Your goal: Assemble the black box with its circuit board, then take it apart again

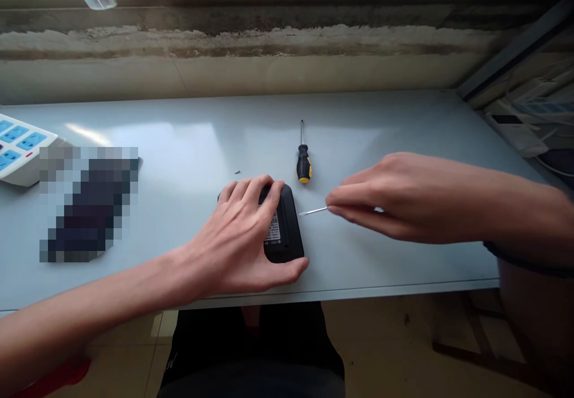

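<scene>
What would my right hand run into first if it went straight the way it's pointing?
Probably the right edge of the black device, with the thin metal tool in your right hand arriving tip first. The tip's height is unclear.

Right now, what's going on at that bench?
Someone is working on a black device with a label on its upper face. The left hand holds it down on the table; the right hand pinches a thin metal tool, its flattened tip at the device's side. Whether it touches, I can't tell. A black-and-yellow screwdriver and a tiny metal piece, possibly a screw, lie beyond.
</scene>
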Demonstrator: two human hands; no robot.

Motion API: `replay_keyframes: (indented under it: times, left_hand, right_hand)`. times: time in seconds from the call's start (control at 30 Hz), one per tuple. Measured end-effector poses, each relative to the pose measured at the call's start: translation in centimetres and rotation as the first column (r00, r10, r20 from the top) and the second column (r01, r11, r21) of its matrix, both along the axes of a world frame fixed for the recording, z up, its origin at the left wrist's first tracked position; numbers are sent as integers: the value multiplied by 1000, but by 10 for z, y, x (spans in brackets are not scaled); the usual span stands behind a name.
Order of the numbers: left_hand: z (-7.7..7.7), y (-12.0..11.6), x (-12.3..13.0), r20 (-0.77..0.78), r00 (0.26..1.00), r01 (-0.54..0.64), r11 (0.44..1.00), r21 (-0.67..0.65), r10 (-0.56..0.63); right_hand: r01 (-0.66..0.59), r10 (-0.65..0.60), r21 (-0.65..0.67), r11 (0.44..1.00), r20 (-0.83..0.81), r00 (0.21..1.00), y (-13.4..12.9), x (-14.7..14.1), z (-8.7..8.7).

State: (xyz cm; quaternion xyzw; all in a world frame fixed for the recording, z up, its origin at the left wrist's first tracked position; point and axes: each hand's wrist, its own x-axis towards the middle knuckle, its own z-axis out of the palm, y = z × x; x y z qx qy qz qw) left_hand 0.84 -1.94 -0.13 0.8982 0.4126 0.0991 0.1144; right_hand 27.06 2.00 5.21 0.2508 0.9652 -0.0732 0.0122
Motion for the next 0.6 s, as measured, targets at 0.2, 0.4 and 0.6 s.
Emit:
replay_keyframes:
  times: [0.2, 0.4, 0.6]
  left_hand:
    - [0, 1, 0, 13, 1000, 4, 1000, -10, -4]
    - [1, 1, 0, 13, 1000, 1, 1000, -25, -1]
    - [0, 0, 0, -1, 1000, -8, 1000, -11, 8]
  right_hand:
    - [54, -55, -47, 997, 0, 999, 5, 2, 4]
    - [60, -57, -44, 997, 71, 996, 4, -8, -2]
    - [50, -49, -16, 999, 94, 994, 5, -9, -1]
